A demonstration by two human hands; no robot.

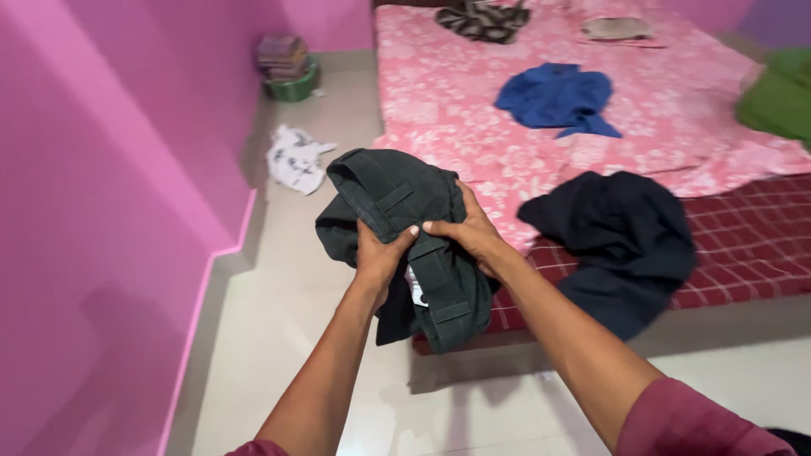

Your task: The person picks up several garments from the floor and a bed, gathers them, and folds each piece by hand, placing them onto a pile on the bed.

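Observation:
I hold a pair of dark green trousers (397,203) bunched in front of me, above the floor at the bed's near corner. My left hand (378,255) grips the waistband from below, its thumb on top. My right hand (470,230) clasps the same bundle from the right side. Belt loops and a white inner label show between the hands. One trouser end hangs down below my wrists.
A bed with a pink floral sheet (439,110) fills the right side. On it lie a blue garment (557,97), a dark navy garment (621,241), a patterned cloth (483,20) and a green one (781,97). A white cloth (296,159) and a green basin (291,84) sit on the floor by the pink wall (101,211).

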